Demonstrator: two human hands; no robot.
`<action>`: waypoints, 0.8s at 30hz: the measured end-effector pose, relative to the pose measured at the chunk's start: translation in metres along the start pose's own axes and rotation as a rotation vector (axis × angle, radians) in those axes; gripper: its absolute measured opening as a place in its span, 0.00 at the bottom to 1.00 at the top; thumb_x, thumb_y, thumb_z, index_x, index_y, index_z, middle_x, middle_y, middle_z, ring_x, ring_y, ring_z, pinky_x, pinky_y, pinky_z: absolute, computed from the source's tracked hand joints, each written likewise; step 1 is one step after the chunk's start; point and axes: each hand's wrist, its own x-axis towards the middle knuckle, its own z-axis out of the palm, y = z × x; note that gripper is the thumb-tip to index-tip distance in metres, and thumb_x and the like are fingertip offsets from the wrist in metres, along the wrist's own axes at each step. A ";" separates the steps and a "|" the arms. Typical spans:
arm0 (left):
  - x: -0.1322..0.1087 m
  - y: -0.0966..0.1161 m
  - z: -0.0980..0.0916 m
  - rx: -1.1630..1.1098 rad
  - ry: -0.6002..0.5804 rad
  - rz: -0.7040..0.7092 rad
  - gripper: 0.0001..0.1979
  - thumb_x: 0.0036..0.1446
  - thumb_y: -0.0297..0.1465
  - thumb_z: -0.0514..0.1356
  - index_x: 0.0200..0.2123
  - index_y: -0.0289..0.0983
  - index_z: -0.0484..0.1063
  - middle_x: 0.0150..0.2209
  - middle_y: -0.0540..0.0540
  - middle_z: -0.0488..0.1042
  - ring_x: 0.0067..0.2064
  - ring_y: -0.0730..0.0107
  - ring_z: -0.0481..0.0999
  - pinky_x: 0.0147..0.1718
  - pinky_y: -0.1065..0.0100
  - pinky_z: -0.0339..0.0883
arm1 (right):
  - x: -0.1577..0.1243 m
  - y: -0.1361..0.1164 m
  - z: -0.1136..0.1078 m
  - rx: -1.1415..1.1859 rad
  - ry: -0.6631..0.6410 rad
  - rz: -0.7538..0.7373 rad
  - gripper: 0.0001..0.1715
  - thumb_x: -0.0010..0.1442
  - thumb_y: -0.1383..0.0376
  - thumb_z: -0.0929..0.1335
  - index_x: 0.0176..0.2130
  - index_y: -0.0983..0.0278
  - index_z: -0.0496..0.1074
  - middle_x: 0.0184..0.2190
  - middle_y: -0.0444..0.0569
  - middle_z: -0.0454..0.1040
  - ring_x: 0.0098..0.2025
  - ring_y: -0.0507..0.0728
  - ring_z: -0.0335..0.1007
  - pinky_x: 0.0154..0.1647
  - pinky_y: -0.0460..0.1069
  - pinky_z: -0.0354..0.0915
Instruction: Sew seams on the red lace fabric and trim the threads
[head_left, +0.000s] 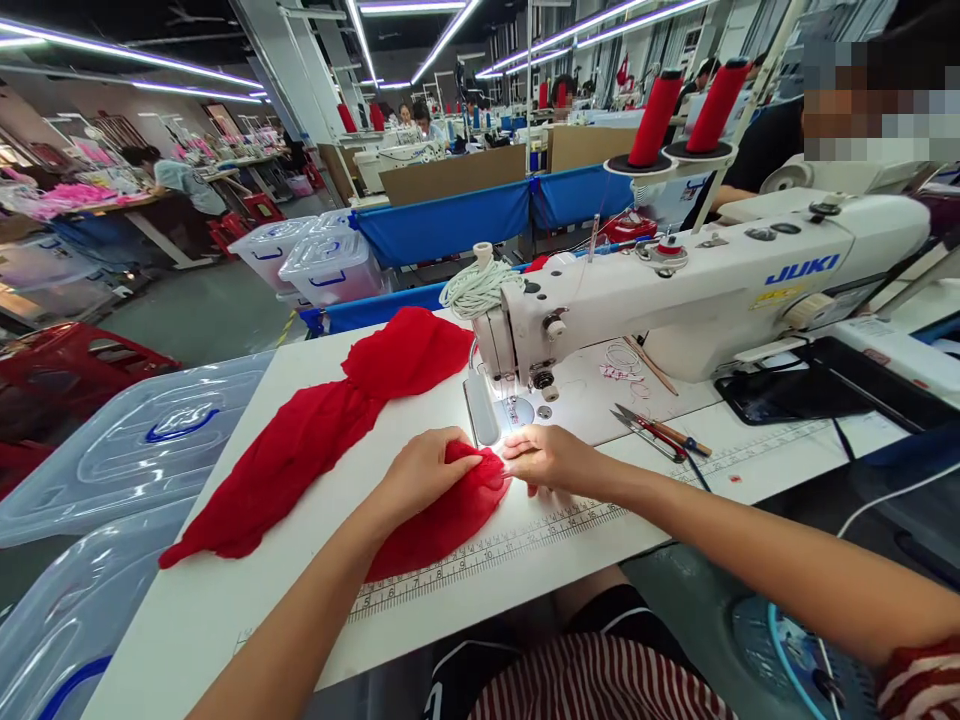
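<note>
A piece of red fabric [442,525] lies on the white table in front of the sewing machine [615,280]. My left hand [431,470] grips its upper edge, thumb on top and the fingers partly hidden. At the same edge, just to the right, my right hand [551,460] pinches the fabric with its fingertips. Both hands are close below the presser foot and needle area [514,405], which glows under the machine's lamp. A longer gathered red cloth [300,455] stretches over the table to the left, up to the machine head.
Thread snips [649,432] and a wooden-handled tool [679,437] lie right of the needle. A dark phone [787,385] rests beneath the machine arm. Two red thread cones [656,120] stand behind. Lidded plastic boxes [135,440] flank the table's left edge. A co-worker [772,150] sits at the back right.
</note>
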 end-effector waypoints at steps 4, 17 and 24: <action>-0.004 0.007 -0.002 -0.511 -0.120 0.007 0.13 0.53 0.42 0.56 0.27 0.39 0.62 0.24 0.55 0.65 0.25 0.73 0.63 0.23 0.72 0.54 | -0.003 -0.003 0.009 0.237 0.014 -0.001 0.22 0.49 0.59 0.71 0.43 0.66 0.70 0.35 0.50 0.76 0.21 0.48 0.64 0.21 0.44 0.58; 0.012 0.016 0.016 -0.657 -0.259 -0.052 0.22 0.42 0.45 0.65 0.18 0.37 0.58 0.17 0.57 0.53 0.20 0.79 0.52 0.20 0.71 0.42 | -0.031 0.004 -0.023 -0.321 0.385 -0.292 0.10 0.60 0.64 0.63 0.31 0.63 0.71 0.26 0.43 0.73 0.25 0.49 0.64 0.27 0.44 0.58; 0.016 0.007 0.021 -0.897 -0.171 -0.117 0.19 0.42 0.42 0.67 0.23 0.36 0.62 0.19 0.56 0.62 0.21 0.78 0.59 0.20 0.74 0.49 | -0.083 0.043 -0.090 -1.106 0.788 -0.108 0.14 0.62 0.60 0.60 0.33 0.62 0.72 0.33 0.48 0.75 0.29 0.54 0.69 0.26 0.47 0.56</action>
